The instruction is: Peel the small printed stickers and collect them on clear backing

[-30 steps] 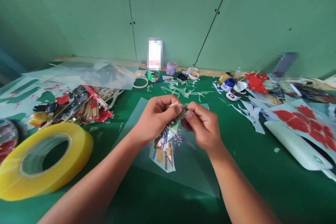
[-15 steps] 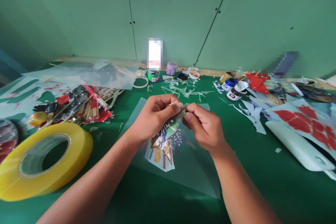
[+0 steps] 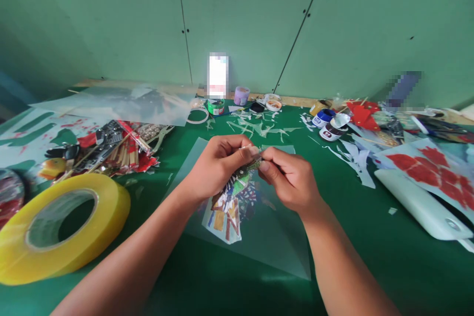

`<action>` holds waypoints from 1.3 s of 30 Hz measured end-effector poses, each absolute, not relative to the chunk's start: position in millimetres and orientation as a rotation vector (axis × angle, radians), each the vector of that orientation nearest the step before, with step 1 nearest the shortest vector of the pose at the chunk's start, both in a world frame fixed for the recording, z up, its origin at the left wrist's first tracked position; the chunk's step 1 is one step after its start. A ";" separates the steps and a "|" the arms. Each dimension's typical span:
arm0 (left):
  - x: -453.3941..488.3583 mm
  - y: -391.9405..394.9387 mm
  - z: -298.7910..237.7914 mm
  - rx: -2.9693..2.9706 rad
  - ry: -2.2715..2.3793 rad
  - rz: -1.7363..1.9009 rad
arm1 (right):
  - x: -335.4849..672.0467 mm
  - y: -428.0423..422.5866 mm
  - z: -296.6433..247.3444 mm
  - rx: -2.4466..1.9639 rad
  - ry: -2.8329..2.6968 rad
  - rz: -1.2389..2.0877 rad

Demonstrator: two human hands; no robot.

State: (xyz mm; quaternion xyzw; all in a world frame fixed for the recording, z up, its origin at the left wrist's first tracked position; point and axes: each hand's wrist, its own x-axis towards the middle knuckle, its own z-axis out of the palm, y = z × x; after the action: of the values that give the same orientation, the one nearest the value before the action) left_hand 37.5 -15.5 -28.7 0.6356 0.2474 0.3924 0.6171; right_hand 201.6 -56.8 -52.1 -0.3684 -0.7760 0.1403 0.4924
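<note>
Room between right hand (image 3: 289,177) and white handle (image 3: 420,202), tape roll (image 3: 110,212) as obstacle leftward

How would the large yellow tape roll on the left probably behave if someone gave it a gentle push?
The yellow tape roll lies on its flat side on the green table, so it would probably slide rather than roll. Its broad, low shape makes tipping unlikely. The thick winding suggests it may feel fairly heavy.

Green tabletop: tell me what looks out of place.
Pale offcuts lie scattered beyond the right hand, like uncleared waste. Near them, the dark paint jar has its silvery cover sticking up, as if left open. I see no clear spill.
</note>
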 end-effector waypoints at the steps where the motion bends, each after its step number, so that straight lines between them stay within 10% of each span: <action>1: 37.6 -15.5 -29.0 1.464 0.573 0.901 | 201.5 -56.7 -52.1 -0.895 -1.883 0.349; 39: 40.8 -16.9 -32.6 1.709 0.743 1.179 | 198.4 -53.0 -56.2 -0.990 -1.696 0.472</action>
State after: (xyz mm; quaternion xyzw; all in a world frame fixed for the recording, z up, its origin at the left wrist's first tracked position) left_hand 40.8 -16.9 -32.6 0.6917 0.3006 0.4770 0.4513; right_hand 198.4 -53.0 -56.2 -0.4149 -0.7111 0.1979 0.5319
